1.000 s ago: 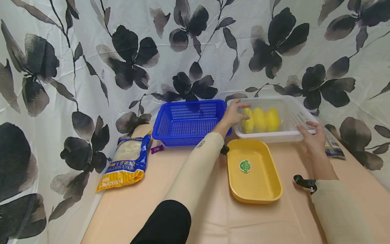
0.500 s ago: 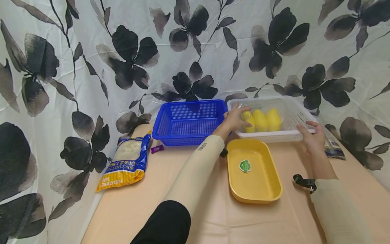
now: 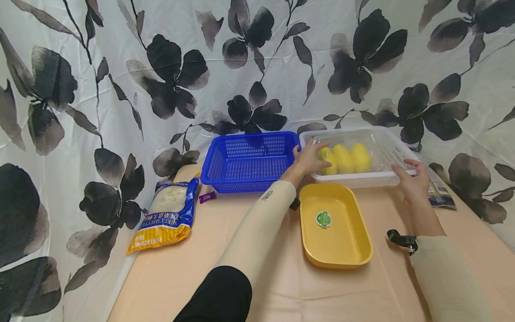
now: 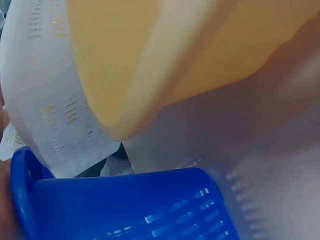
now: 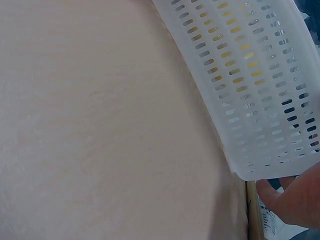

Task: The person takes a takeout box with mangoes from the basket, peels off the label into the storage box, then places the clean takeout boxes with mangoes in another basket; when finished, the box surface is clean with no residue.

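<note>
In the head view, a white plastic basket holds a clear plastic pack with three smooth yellow oval pieces inside. My left hand reaches into the basket's left side and grips the pack's near-left end, thumb and fingers spread around it. At the basket's right front corner, my right hand holds the rim, thumb in front. The right wrist view shows the slotted side of the white basket and my right hand at its corner. Fingertips of the left hand are partly hidden behind the pack.
A blue basket stands left of the white one, close against it. In front sits a yellow tray with a green sticker. A pasta bag and small purple packet lie left; another packet lies behind my right hand.
My left hand has shifted slightly toward me, and the yellow pieces in the pack have moved a little with it. The right hand stays on the basket rim.
</note>
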Available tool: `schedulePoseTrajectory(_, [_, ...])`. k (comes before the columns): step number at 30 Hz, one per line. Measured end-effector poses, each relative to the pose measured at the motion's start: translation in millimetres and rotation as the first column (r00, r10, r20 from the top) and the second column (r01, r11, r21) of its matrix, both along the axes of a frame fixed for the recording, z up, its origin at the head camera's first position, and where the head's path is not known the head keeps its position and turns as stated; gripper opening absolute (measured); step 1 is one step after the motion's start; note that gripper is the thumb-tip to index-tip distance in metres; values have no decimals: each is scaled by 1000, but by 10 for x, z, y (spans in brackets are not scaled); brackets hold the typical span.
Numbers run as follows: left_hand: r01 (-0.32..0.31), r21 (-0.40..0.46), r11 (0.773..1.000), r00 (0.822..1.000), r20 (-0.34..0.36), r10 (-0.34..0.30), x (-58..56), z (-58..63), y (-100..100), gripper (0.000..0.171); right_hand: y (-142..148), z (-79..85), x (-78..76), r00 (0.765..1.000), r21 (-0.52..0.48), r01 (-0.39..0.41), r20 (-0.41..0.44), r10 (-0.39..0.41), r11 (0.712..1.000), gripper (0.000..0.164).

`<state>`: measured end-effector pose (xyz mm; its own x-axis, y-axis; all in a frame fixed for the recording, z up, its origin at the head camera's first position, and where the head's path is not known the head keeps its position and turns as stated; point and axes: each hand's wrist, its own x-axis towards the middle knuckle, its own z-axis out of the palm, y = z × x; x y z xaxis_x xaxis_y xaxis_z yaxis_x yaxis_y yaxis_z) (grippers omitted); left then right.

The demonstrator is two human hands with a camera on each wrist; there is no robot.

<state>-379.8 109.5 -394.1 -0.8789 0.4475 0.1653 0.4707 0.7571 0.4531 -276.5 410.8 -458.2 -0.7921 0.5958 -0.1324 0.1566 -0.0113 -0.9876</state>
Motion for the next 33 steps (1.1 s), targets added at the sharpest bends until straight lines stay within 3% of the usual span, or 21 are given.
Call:
schedulePoseTrajectory(13, [16, -8, 1000, 999, 43, -16, 5, -7, 5, 55, -3, 10, 1, 1000, -44, -2, -19, 1, 999, 57])
schedulePoseTrajectory(21, [-35, -129, 991, 999, -36, 30, 9, -22, 21, 44, 4, 10, -7, 1000, -26, -5, 18, 5, 1000, 60])
schedulePoseTrajectory(33, [9, -74, 997, 999, 34, -6, 44, -20, -19, 48, 18, 3, -14, 999, 7, 0, 48, 0, 1000, 62])
